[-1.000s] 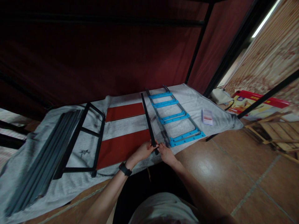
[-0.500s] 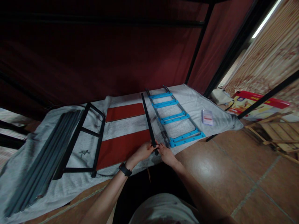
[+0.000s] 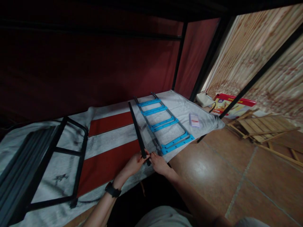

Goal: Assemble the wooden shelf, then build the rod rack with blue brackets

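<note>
A long black metal bar (image 3: 136, 127) lies on a grey cloth (image 3: 113, 134), running away from me. My left hand (image 3: 134, 164), with a black watch on its wrist, grips the bar's near end. My right hand (image 3: 159, 164) pinches the same end from the right. Just right of the bar lies a grey frame with blue cross plates (image 3: 163, 123). Two red boards (image 3: 111, 121) lie under the bar's left side.
A black tube frame (image 3: 71, 151) and a stack of grey slats (image 3: 21, 170) lie on the cloth at left. A small packet (image 3: 194, 120) sits at right. Brown tiled floor, a red box (image 3: 230, 104) and wooden slats (image 3: 262, 129) are further right.
The view has shifted right and tilted, so everything sits further left and lower in frame. Both hands still hold the near end of the black bar.
</note>
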`<control>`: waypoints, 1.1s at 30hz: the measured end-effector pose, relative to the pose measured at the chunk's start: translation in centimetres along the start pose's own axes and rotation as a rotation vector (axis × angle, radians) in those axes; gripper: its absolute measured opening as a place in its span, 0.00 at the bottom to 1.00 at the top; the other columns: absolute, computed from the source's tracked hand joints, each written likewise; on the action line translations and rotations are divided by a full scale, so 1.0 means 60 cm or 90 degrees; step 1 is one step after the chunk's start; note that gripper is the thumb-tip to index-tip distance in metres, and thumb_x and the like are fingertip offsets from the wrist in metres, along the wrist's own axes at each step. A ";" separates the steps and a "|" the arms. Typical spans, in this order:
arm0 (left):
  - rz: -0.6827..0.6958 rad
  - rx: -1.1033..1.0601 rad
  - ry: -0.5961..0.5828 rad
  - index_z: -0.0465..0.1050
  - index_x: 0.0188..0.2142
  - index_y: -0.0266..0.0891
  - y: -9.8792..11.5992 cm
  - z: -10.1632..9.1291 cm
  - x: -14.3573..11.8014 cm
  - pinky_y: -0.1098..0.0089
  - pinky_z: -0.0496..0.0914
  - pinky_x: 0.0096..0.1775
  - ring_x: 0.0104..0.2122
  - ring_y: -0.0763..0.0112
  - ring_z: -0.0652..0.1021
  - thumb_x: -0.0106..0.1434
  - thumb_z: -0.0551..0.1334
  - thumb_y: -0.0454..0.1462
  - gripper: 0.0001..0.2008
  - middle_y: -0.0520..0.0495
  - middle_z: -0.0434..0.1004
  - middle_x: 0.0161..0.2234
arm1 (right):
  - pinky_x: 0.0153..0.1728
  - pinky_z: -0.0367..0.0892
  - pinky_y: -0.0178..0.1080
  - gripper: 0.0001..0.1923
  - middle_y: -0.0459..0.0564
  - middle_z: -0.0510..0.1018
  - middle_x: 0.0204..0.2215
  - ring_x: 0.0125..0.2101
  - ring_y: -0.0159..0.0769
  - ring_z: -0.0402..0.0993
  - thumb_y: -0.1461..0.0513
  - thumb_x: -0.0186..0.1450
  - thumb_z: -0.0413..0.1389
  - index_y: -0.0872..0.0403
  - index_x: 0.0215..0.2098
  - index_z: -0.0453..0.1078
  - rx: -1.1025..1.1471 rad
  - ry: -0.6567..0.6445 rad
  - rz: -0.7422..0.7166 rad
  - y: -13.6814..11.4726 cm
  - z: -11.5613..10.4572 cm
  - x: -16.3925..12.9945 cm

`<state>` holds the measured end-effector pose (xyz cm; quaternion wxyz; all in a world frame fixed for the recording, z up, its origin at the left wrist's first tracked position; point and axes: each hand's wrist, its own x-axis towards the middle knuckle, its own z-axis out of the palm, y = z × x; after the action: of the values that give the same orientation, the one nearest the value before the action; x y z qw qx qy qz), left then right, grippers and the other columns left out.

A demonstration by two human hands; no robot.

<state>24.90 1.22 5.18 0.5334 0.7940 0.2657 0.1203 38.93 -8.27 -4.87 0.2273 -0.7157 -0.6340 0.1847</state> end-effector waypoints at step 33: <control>-0.009 0.019 -0.014 0.72 0.38 0.39 0.003 0.001 -0.001 0.67 0.71 0.45 0.37 0.65 0.77 0.64 0.57 0.47 0.14 0.46 0.78 0.35 | 0.45 0.69 0.40 0.11 0.57 0.75 0.45 0.42 0.39 0.74 0.65 0.71 0.45 0.55 0.49 0.66 0.031 -0.011 -0.029 0.012 0.000 -0.001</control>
<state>24.94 1.12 5.31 0.5253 0.8013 0.2670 0.1037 39.49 -8.41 -5.27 0.2435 -0.6937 -0.6472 0.2013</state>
